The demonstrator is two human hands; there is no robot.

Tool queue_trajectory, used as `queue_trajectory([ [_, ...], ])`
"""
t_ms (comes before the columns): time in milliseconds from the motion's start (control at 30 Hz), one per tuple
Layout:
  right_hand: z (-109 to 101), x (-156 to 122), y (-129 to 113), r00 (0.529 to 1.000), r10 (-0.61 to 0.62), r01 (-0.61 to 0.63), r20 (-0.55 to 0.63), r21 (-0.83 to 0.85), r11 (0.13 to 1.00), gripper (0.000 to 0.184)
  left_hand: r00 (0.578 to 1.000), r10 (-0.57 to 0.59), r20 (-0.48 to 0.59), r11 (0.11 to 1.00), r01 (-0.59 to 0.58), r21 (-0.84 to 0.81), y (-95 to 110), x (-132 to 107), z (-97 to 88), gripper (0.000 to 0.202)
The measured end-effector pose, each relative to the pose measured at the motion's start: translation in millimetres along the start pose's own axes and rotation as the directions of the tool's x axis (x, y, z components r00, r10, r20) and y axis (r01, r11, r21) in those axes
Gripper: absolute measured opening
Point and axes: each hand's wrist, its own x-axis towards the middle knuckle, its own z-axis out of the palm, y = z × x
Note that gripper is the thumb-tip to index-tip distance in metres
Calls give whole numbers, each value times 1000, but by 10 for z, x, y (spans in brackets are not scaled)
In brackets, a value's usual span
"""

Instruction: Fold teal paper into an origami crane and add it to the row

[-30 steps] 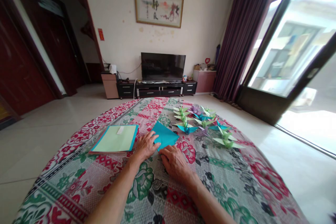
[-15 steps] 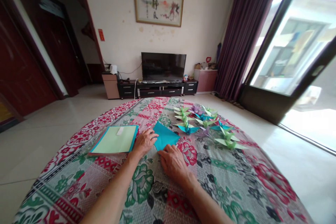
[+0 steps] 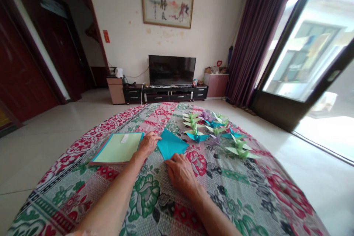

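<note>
A blue sheet of origami paper point(image 3: 172, 145), folded into a kite-like shape, lies on the tablecloth in front of me. My right hand point(image 3: 181, 170) has its thumb and fingers closed at the paper's near corner. At the paper's left edge is my left hand point(image 3: 148, 143), palm down, its fingers reaching toward the sheet; whether the fingertips touch it is hard to tell. Left of that hand lies a stack of square paper point(image 3: 119, 149), light green on top with a blue edge showing and a small white piece point(image 3: 124, 138) on it.
Several folded paper cranes in green, blue and purple stand at the right, including a blue crane point(image 3: 197, 137) and a green crane point(image 3: 241, 152). A patterned tablecloth point(image 3: 143, 197) covers the round table. Beyond it are a television point(image 3: 172, 70) and a low cabinet point(image 3: 157, 97).
My left hand has drawn back leftward from on top of the blue paper to its edge. My right hand stays at the near corner, and the paper has shifted slightly left in view.
</note>
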Motion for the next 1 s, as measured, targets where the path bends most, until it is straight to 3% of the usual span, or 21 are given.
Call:
queue_trajectory([
  [167, 22, -2, 16, 1000, 6, -6, -7, 0, 1000, 19, 996, -84, -16, 994, 85, 64, -2, 60, 33, 31],
  [367, 20, 6, 10, 1000, 5, -5, -7, -18, 1000, 19, 993, -97, -67, 982, 106, 156, 243, -29, -83, 33],
  [433, 18, 6, 5, 1000, 1, -1, -8, -22, 1000, 20, 993, -32, -115, 988, 49, 148, 342, -133, -114, 34],
  [567, 19, 3, 6, 1000, -5, 5, 0, -24, 1000, 22, 996, 91, -8, 982, -89, 165, 470, -351, -108, 26],
  [733, -31, 55, 2, 998, -53, 53, 21, -19, 998, 21, 997, 75, 18, 981, -77, 176, 484, -480, -86, 29],
  [833, -64, 122, -24, 996, -81, 82, 42, -36, 996, 32, 997, 81, 6, 983, -80, 164, 454, -504, -74, 31],
  [1000, -1, 169, -91, 999, 7, -4, 31, -90, 996, 30, 995, 96, -13, 982, -92, 167, 398, -515, -17, 31],
])
